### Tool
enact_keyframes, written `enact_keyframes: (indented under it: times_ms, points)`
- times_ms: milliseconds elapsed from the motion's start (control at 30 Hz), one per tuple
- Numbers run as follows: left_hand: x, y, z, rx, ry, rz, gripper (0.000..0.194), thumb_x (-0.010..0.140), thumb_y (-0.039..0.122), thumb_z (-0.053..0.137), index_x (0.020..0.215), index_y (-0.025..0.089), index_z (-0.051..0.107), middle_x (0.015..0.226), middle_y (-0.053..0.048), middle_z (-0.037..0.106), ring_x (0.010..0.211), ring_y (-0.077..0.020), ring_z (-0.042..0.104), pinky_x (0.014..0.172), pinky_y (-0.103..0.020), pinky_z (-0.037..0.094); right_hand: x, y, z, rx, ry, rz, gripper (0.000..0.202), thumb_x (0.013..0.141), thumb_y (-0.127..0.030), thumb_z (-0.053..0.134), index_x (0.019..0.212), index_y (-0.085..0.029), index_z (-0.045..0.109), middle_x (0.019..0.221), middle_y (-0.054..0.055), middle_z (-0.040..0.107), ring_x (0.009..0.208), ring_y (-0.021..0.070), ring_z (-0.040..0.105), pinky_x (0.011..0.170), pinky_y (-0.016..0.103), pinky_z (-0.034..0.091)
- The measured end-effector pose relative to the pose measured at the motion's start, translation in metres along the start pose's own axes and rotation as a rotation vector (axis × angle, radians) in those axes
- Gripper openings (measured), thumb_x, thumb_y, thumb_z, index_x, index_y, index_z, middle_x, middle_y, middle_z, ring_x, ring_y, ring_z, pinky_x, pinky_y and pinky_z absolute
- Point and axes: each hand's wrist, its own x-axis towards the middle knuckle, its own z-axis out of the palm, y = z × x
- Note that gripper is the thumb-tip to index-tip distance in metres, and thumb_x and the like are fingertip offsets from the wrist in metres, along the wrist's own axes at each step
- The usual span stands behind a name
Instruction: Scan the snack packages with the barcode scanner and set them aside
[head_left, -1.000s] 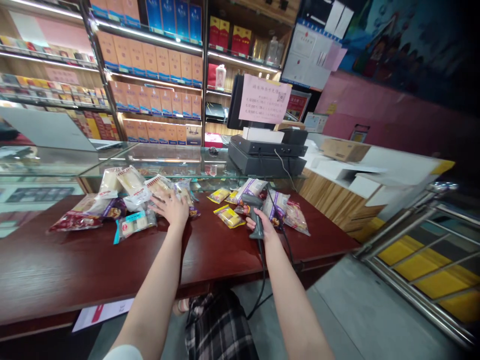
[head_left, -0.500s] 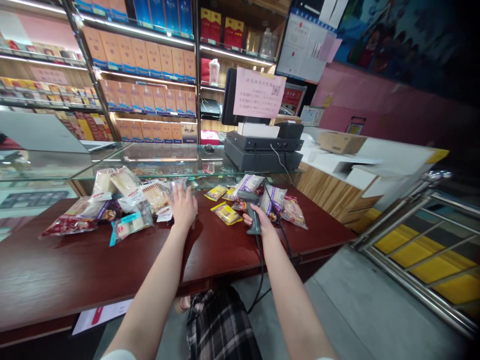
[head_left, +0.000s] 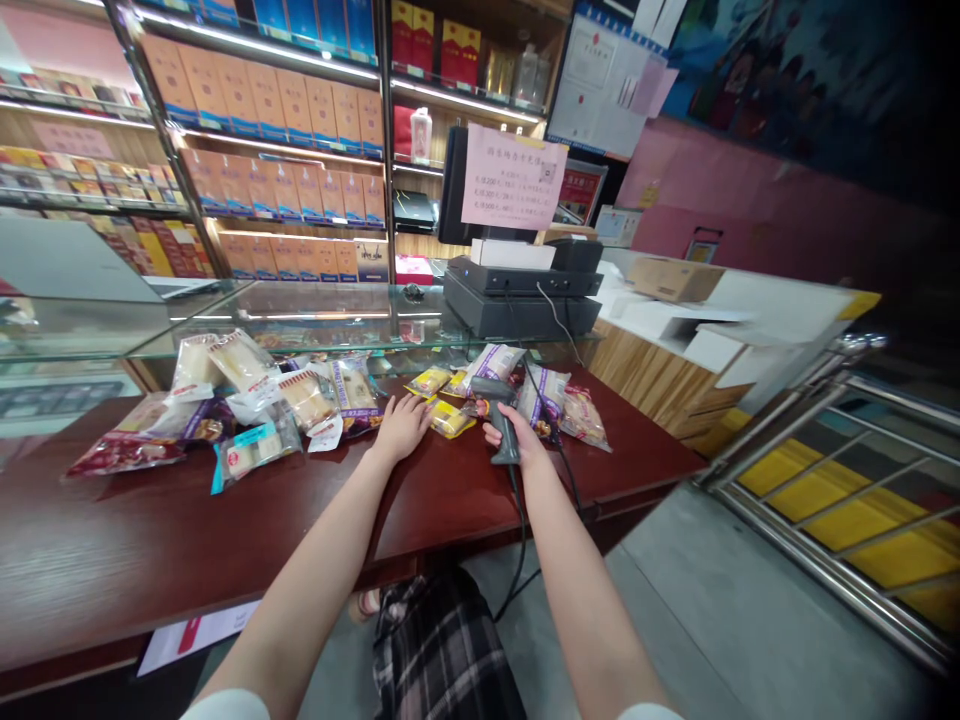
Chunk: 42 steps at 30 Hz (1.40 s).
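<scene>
My right hand (head_left: 519, 436) is wrapped round the handle of a dark barcode scanner (head_left: 505, 428), whose head points away to the left. From its grip a black cable hangs past the table edge. My left hand (head_left: 405, 427) lies low over the table, fingers stretched out and reaching the left side of a yellow snack packet (head_left: 452, 420); whether they press on it I cannot make out. Another yellow packet (head_left: 430, 381) lies just behind. Left of that hand is a purple-and-clear bread bag (head_left: 354, 388). Purple-and-white bags (head_left: 491, 366) lie beyond the scanner.
More packaged breads (head_left: 244, 365) are heaped on the left of the dark red table (head_left: 315, 540), with a blue packet (head_left: 255, 453) in front. A glass counter (head_left: 315, 305) borders the back, carrying a monitor and black till (head_left: 517, 305). Metal railing (head_left: 825, 480) stands at right.
My left hand has moved right, from the bread heap to the yellow packet, uncovering the purple-and-clear bag. My right hand keeps its hold on the scanner. The view has shifted slightly.
</scene>
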Motion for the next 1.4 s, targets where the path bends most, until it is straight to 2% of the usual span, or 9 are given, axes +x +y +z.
enact_keyframes:
  times_ms: [100,233,467,567,667,800,933,1067,1400]
  points:
    - [0.001,-0.001,0.000,-0.033,-0.027,0.124,0.055,0.087,0.012,0.040,0.139,0.022,0.052,0.148,-0.012,0.048,0.137,-0.0261,0.043,0.116,-0.053,0.023,-0.001,-0.001,0.002,0.019,0.009,0.010,0.031,0.088,-0.032,0.051,0.115,-0.017,0.059,0.088,0.006,0.069,0.043,0.0059,0.033,0.039,0.019,0.030]
    - [0.001,0.002,0.001,-0.059,-0.162,0.231,0.056,0.083,0.012,0.046,0.138,0.019,0.054,0.148,-0.014,0.047,0.137,-0.0269,0.042,0.112,-0.049,0.034,-0.001,-0.001,0.003,0.013,0.014,0.016,0.032,0.088,-0.032,0.052,0.115,-0.016,0.058,0.087,0.006,0.069,0.043,0.0055,0.032,0.039,0.019,0.029]
    - [0.001,0.002,-0.007,-0.129,-0.033,0.081,0.043,0.089,0.015,0.042,0.126,0.022,0.063,0.124,-0.013,0.064,0.111,-0.0273,0.058,0.101,-0.044,0.044,-0.001,-0.001,0.002,0.009,0.012,0.001,0.030,0.089,-0.034,0.052,0.113,-0.017,0.059,0.084,0.005,0.068,0.042,0.0057,0.032,0.039,0.019,0.029]
    - [0.004,0.000,-0.009,-0.336,0.109,-0.063,0.040,0.087,0.018,0.047,0.123,0.020,0.065,0.115,-0.012,0.067,0.104,-0.0266,0.061,0.098,-0.040,0.044,-0.001,-0.002,0.003,0.000,0.018,-0.002,0.030,0.089,-0.035,0.052,0.112,-0.017,0.059,0.083,0.005,0.069,0.042,0.0060,0.030,0.038,0.019,0.029]
    - [0.008,-0.003,-0.008,-0.665,0.251,-0.260,0.029,0.085,0.028,0.055,0.107,0.018,0.069,0.094,-0.009,0.070,0.092,-0.0257,0.063,0.091,-0.036,0.046,-0.002,-0.003,0.003,-0.002,0.026,0.002,0.030,0.089,-0.035,0.051,0.112,-0.017,0.060,0.084,0.005,0.069,0.043,0.0062,0.030,0.038,0.020,0.029]
    - [0.011,-0.005,-0.003,-1.030,0.256,-0.407,0.028,0.077,0.042,0.064,0.088,0.016,0.068,0.068,-0.001,0.061,0.070,-0.0187,0.058,0.072,-0.030,0.049,-0.002,-0.002,0.002,-0.004,0.012,-0.002,0.030,0.089,-0.034,0.053,0.112,-0.017,0.060,0.085,0.005,0.069,0.043,0.0058,0.032,0.039,0.019,0.029]
    - [0.010,-0.004,0.003,-1.187,0.218,-0.431,0.047,0.072,0.054,0.068,0.096,0.014,0.065,0.071,-0.001,0.061,0.066,-0.0156,0.058,0.064,-0.028,0.050,-0.002,-0.001,0.002,-0.002,0.002,0.003,0.026,0.088,-0.034,0.054,0.105,-0.016,0.062,0.087,0.005,0.068,0.044,0.0056,0.032,0.040,0.019,0.030]
    - [0.010,-0.004,0.005,-1.302,0.227,-0.465,0.055,0.065,0.058,0.073,0.097,0.014,0.062,0.076,-0.002,0.063,0.074,-0.0168,0.062,0.070,-0.032,0.054,-0.002,0.000,0.005,-0.036,0.008,0.022,0.023,0.089,-0.034,0.054,0.103,-0.018,0.062,0.092,0.005,0.069,0.044,0.0059,0.031,0.040,0.020,0.030]
    - [0.013,-0.005,0.007,-1.454,0.301,-0.566,0.038,0.065,0.030,0.075,0.093,0.018,0.051,0.093,-0.001,0.062,0.080,-0.0121,0.064,0.084,-0.039,0.056,-0.001,0.006,0.004,-0.126,-0.088,0.053,0.027,0.086,-0.033,0.059,0.106,-0.017,0.064,0.101,0.009,0.070,0.048,0.0061,0.034,0.042,0.021,0.032]
